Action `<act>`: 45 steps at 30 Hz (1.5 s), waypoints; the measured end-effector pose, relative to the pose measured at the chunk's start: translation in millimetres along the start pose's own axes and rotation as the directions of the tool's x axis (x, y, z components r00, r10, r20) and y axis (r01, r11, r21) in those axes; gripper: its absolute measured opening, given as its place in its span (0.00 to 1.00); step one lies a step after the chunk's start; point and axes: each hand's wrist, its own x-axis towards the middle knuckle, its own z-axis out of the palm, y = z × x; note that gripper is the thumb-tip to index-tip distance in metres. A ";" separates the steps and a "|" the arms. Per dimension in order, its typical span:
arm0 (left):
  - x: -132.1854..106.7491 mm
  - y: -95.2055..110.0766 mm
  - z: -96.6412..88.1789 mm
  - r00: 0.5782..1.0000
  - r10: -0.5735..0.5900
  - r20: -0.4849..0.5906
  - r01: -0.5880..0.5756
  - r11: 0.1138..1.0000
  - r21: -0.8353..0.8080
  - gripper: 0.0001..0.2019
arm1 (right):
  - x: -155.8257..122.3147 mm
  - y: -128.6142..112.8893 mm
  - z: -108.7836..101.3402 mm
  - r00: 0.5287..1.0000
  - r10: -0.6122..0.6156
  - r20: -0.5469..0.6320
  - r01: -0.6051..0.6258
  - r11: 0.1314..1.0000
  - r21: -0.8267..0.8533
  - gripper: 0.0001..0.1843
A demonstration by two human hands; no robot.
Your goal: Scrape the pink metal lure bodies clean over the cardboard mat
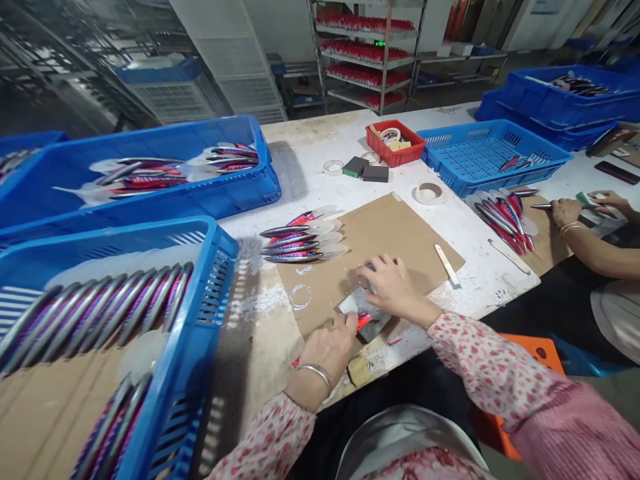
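Clock positions are taken from the centre of the cardboard sheet (380, 227) lying on the worn white surface (295, 180). At 8 o'clock: slotted blue basket (193, 353), holding a slanted row of fish-shaped lures, with further lures at its near end. At 10 o'clock: solid-walled blue crate (175, 205), containing bundled lures with translucent tails. Between 9 and 10, overlapping the sheet's edge: a small group of lures (295, 243), dark noses left, clear tails right. At 7 o'clock: left hand (327, 350), wearing a bangle, fingers drawn together, pinching a red lure (364, 321). That lure sits at 6 o'clock, over a grey pad (375, 330) near the sheet's front edge; most of its body is hidden. At 12: two dark abrasive blocks (375, 174), set side by side. Just right and below centre: right hand (389, 288), fingers parted and bent; whether it grips anything cannot be told. Toward 1: red tray (397, 157) with tape rolls inside. At 2: loose tape roll (419, 193), then perforated blue tray (457, 181) beyond. At 3: pale flat stick (446, 265) on the sheet; farther out, a lure pile (505, 220) beside a co-worker's hand (566, 212).
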 end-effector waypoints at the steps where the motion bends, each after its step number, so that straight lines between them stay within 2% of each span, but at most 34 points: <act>1: 0.2 -0.2 0.3 1.000 0.002 -0.001 -0.002 1.000 -0.005 0.18 | 0.6 -3.2 1.5 0.999 0.006 -0.036 -0.007 1.000 -0.003 0.17; 4: 0.1 -1.1 2.0 1.000 0.002 -0.020 -0.002 1.000 -0.019 0.18 | 0.7 -7.5 3.5 0.997 -0.027 -0.077 0.029 0.999 0.030 0.17; 6: -0.4 -1.2 3.4 1.000 0.000 -0.028 0.000 1.000 -0.026 0.18 | -0.4 -4.6 1.0 0.998 -0.062 -0.015 0.062 0.997 0.044 0.16; 8: -0.6 -1.0 4.4 0.999 0.001 -0.033 -0.002 1.000 -0.030 0.18 | -0.9 -3.4 -1.3 0.998 -0.046 0.033 0.045 0.999 0.030 0.15; 11: 0.0 -0.9 3.7 1.000 -0.003 -0.028 0.002 1.000 -0.031 0.16 | -0.6 -9.8 2.2 0.998 0.003 -0.057 -0.003 1.000 -0.002 0.16; 14: 0.7 -0.7 0.3 1.000 -0.004 0.009 0.004 0.999 -0.037 0.16 | -3.3 -8.2 7.5 0.989 -0.040 -0.144 0.045 0.998 0.035 0.18; 16: 0.7 -0.1 -2.5 1.000 -0.001 0.019 0.002 0.999 -0.046 0.17 | -7.1 1.4 7.2 0.992 -0.051 -0.114 0.060 0.995 0.081 0.18; 18: 0.5 0.7 -4.8 1.000 0.007 0.014 -0.006 0.999 -0.050 0.18 | -9.7 8.3 5.4 0.997 -0.010 -0.075 0.016 0.996 0.087 0.16; 20: 0.6 1.2 -5.5 1.000 0.001 0.009 -0.001 0.999 -0.037 0.18 | -9.2 5.6 5.5 0.997 0.019 -0.077 -0.014 0.998 0.058 0.15; 23: 1.1 0.5 -3.4 1.000 -0.006 0.023 0.006 1.000 -0.018 0.18 | -6.4 -5.0 9.3 0.989 -0.045 -0.139 0.052 0.998 0.048 0.16; 26: 1.2 -0.7 -0.1 1.000 0.006 0.029 -0.005 1.000 -0.030 0.18 | -9.3 1.6 9.8 0.980 -0.102 -0.171 0.122 0.986 0.112 0.17; 29: 1.7 -0.8 1.5 1.000 0.005 0.019 -0.004 0.999 -0.050 0.17 | -14.6 12.0 7.6 0.985 -0.015 -0.170 0.036 0.992 0.120 0.16; 32: 2.4 -0.7 0.6 1.000 -0.012 0.023 0.013 0.998 -0.055 0.17 | -14.1 3.4 9.2 0.984 0.034 -0.173 -0.023 0.998 0.065 0.17; 34: 1.8 -1.2 -1.2 0.999 -0.007 0.037 0.009 0.998 -0.064 0.17 | -12.7 -1.4 10.9 0.984 -0.026 -0.174 0.040 0.996 0.076 0.19; 37: -0.4 -1.9 -4.1 1.000 0.012 0.029 -0.009 0.997 -0.074 0.18 | -15.1 11.1 10.1 0.973 -0.107 -0.206 0.139 0.979 0.151 0.19; 40: -0.8 -1.8 -3.6 1.000 0.015 0.008 -0.014 0.998 -0.068 0.18 | -19.1 22.5 7.9 0.977 -0.038 -0.210 0.071 0.986 0.151 0.17; 43: 1.3 -1.5 0.8 1.000 0.000 0.004 0.000 0.999 -0.052 0.17 | -17.9 7.2 10.3 0.977 0.062 -0.205 -0.044 0.995 0.092 0.18; 45: 2.8 -1.7 3.5 1.000 -0.001 0.017 0.002 0.999 -0.041 0.17 | -17.2 -3.2 12.6 0.976 0.057 -0.212 -0.040 0.996 0.083 0.19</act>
